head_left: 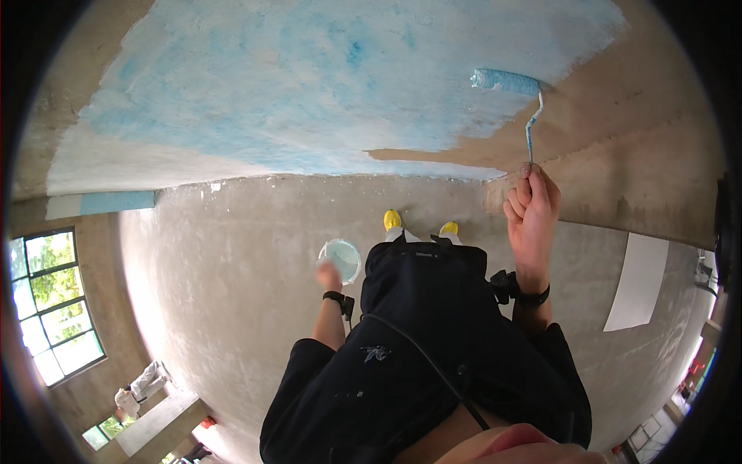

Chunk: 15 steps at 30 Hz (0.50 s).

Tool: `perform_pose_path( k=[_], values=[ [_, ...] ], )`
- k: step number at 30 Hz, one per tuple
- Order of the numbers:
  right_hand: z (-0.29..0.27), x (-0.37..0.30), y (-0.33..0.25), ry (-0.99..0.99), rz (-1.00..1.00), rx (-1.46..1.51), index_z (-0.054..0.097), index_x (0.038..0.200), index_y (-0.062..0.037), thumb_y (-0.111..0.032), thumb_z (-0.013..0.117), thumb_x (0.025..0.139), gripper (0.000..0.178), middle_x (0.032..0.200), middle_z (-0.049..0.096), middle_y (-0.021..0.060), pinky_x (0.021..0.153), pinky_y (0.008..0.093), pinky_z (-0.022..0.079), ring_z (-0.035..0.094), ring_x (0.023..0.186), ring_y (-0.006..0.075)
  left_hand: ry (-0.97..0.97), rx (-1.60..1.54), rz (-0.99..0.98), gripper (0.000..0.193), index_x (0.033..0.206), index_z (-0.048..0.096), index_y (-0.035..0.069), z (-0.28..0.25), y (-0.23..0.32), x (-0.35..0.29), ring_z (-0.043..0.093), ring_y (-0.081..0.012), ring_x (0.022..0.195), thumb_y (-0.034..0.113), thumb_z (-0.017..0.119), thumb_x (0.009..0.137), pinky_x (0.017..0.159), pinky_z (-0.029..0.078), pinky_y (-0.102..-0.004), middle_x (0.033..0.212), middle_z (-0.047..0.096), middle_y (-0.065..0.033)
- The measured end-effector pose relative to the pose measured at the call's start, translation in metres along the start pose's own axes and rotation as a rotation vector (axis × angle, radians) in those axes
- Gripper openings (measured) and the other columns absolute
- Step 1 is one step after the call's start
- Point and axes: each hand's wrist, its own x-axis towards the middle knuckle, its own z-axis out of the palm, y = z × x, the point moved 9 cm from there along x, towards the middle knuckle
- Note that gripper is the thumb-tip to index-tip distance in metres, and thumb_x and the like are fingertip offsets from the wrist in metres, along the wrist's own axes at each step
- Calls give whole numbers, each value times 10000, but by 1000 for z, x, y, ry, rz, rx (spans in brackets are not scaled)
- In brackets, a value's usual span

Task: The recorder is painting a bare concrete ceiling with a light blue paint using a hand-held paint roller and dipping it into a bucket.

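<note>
My right hand is raised and shut on the handle of a paint roller. The roller's light blue sleeve presses against the wall at the right edge of a large patch of light blue paint, where bare brown wall begins. My left hand hangs low beside my body, blurred, close to a round bucket of pale blue paint on the floor; whether it touches the bucket is unclear. Both wrists wear dark bands. My yellow shoes stand near the foot of the wall.
The grey concrete floor spreads left and right of me. A white sheet lies at the right. A window is at the far left, and a person in white crouches at the lower left.
</note>
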Motion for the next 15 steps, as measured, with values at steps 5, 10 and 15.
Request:
perform_pose_path(
  k=[5,10,15],
  values=[
    [-12,3,11,41,33,-30,477,793,-60,-117,401,966,198,554,269,-64,398,231,136,184,441,31,-9,-68,-4,289,829,663,-36,1,4,-6,504,-183,422,200,507,885,394,410,-317,556,534,-74],
    [-41,22,51,80,75,-56,475,787,-54,-116,395,962,202,552,280,-56,397,240,153,202,433,40,-16,-49,-5,290,819,670,-36,4,11,-8,540,-199,455,196,509,885,415,429,-332,584,572,-100],
    [-78,51,97,101,170,-19,467,767,-54,-106,395,947,201,547,277,-54,398,244,163,209,431,50,2,-13,27,291,810,675,-39,1,9,-4,580,-224,501,191,511,876,458,460,-350,626,615,-136]
  ],
)
